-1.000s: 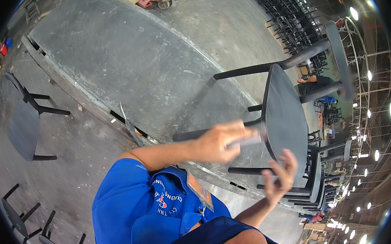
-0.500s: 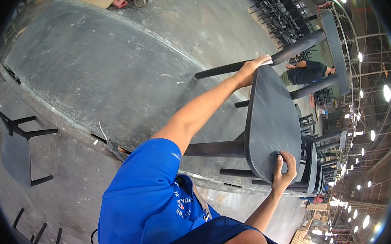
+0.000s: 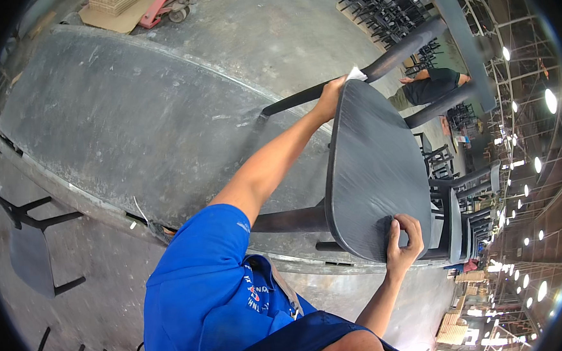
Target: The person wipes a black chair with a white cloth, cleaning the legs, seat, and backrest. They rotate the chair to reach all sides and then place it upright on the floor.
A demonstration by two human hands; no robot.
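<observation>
A black wooden chair stands tilted in view on a dark worktop, its seat facing right and its backrest at the upper right. My left hand reaches to the far seat edge beside the rear leg, its fingers closed on a crumpled white piece, cloth or paper. The seat partly hides those fingers. My right hand is at the near part of the seat, thumb and forefinger curled together in a ring against the surface. A dark patch under the fingertips could be a small pad or shadow.
More dark chairs stand at the right, and one chair is on the floor at left. Stacked black frames fill the back. A person stands beyond the chair. A red pallet jack is at the top.
The view has shifted, so the chair sits farther left and a bit higher. My left hand stays at the far seat edge, with more of the white piece showing. My right hand stays at the near part.
</observation>
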